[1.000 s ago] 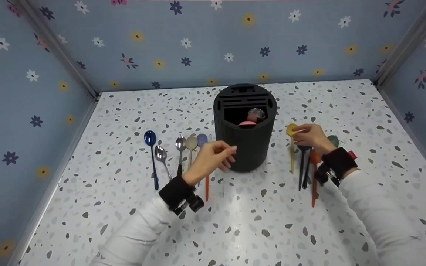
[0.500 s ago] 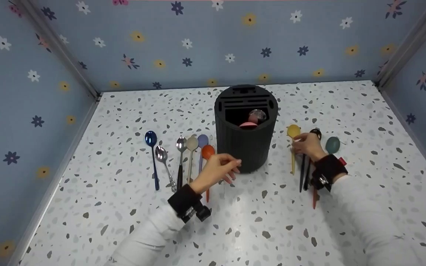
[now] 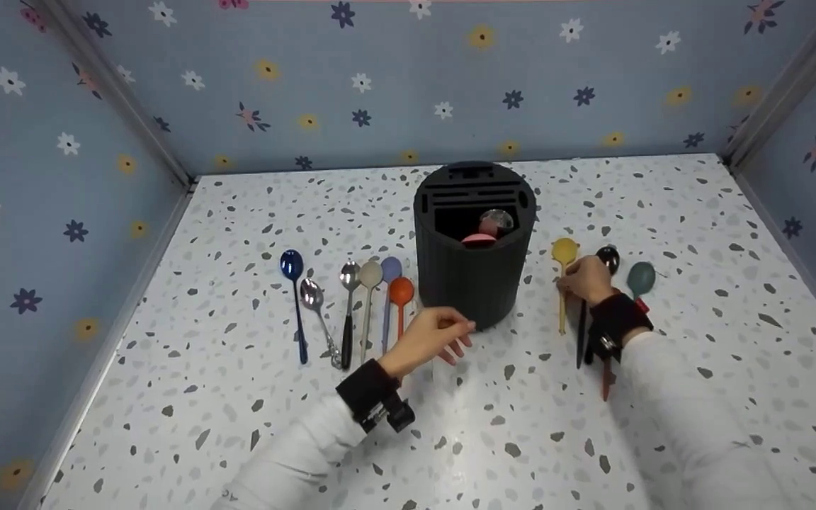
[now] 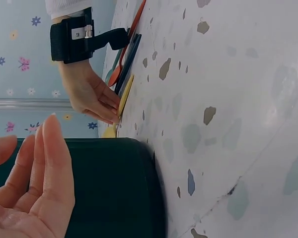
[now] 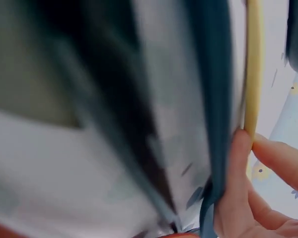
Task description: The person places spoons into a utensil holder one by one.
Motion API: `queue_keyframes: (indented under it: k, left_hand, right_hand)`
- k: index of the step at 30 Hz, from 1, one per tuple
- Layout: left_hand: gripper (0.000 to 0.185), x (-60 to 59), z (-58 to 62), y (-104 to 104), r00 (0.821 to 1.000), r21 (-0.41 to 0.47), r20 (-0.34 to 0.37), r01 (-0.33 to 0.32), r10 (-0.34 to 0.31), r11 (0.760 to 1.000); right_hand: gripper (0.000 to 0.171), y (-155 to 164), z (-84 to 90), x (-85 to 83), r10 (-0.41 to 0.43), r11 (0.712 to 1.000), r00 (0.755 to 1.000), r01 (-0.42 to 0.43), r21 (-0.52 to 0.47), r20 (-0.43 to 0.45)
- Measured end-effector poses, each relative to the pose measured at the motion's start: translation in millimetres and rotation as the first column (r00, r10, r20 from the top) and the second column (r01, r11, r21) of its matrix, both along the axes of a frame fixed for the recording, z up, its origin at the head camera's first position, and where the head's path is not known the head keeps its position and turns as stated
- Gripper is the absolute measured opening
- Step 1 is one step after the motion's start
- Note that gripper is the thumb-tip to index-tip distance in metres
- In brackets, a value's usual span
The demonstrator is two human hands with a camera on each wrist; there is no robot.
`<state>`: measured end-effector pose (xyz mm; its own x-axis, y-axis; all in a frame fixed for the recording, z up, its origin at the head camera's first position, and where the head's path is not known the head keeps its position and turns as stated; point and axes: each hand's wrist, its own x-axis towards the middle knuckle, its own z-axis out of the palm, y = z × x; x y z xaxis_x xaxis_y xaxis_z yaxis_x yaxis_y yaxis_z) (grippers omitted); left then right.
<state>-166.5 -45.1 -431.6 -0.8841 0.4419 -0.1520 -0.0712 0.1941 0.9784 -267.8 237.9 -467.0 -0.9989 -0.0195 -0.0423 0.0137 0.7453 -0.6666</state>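
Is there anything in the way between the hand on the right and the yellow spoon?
Nothing visible. The right hand already has its fingertips at the yellow spoon, right beside its handle. The black holder stands off to the side, apart from both.

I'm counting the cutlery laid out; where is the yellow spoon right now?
In the head view the yellow spoon lies on the table right of the black holder, beside the right hand.

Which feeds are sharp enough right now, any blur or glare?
Head view: sharp, soft glare on the table before the black holder. Left wrist view: left hand close but clear. Right wrist view: heavily smeared; only the yellow spoon and fingers readable.
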Motion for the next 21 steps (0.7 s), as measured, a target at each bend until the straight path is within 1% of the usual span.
queue_keyframes:
  k: [2, 5, 8, 10, 12, 14, 16, 18, 21]
  left_hand:
    - [0.021, -0.1, -2.4, 2.2, 1.0, -0.003, 0.011, 0.004, -0.004, 1.0]
    - [0.022, 0.1, -5.5, 4.4, 1.0, 0.007, 0.025, 0.019, -0.019, 1.0]
    - [0.022, 1.1, -5.4, 6.0, 0.999, 0.016, 0.043, 0.031, -0.032, 0.999]
    - [0.021, 2.8, -2.1, 6.8, 0.998, 0.019, 0.055, 0.037, -0.038, 0.999]
    - [0.019, 5.5, 3.5, 7.9, 0.997, 0.018, 0.062, 0.041, -0.042, 0.999]
    - [0.019, 8.3, 9.3, 9.6, 0.997, 0.014, 0.065, 0.048, -0.049, 0.999]
    - [0.02, 10.1, 12.9, 11.5, 0.996, 0.014, 0.072, 0.058, -0.059, 0.998]
    - [0.021, 10.0, 11.0, 13.9, 0.995, 0.022, 0.077, 0.065, -0.066, 0.998]
    - [0.022, 6.9, 0.0, 17.6, 0.992, 0.046, 0.095, 0.073, -0.078, 0.996]
  right_hand:
    - [0.022, 0.7, 1.0, -0.9, -0.008, 1.0, 0.999, 0.008, -0.001, 0.033]
    - [0.023, 2.0, 2.6, -0.8, -0.007, 0.999, 0.995, 0.012, -0.051, 0.102]
    - [0.027, 2.2, 4.1, 0.6, 0.01, 0.983, 0.977, 0.028, -0.179, 0.211]
    - [0.03, 1.2, 5.2, 2.0, 0.024, 0.958, 0.957, 0.061, -0.28, 0.289]
    - [0.033, 0.4, 6.3, 4.1, 0.046, 0.923, 0.935, 0.095, -0.373, 0.352]
    - [0.034, 0.3, 7.6, 6.9, 0.065, 0.892, 0.919, 0.121, -0.436, 0.388]
    - [0.035, 1.0, 9.0, 10.2, 0.089, 0.863, 0.91, 0.133, -0.488, 0.405]
    - [0.035, 1.9, 10.5, 14.1, 0.115, 0.837, 0.904, 0.136, -0.531, 0.413]
    - [0.032, 3.1, 12.6, 20.1, 0.145, 0.801, 0.893, 0.146, -0.58, 0.426]
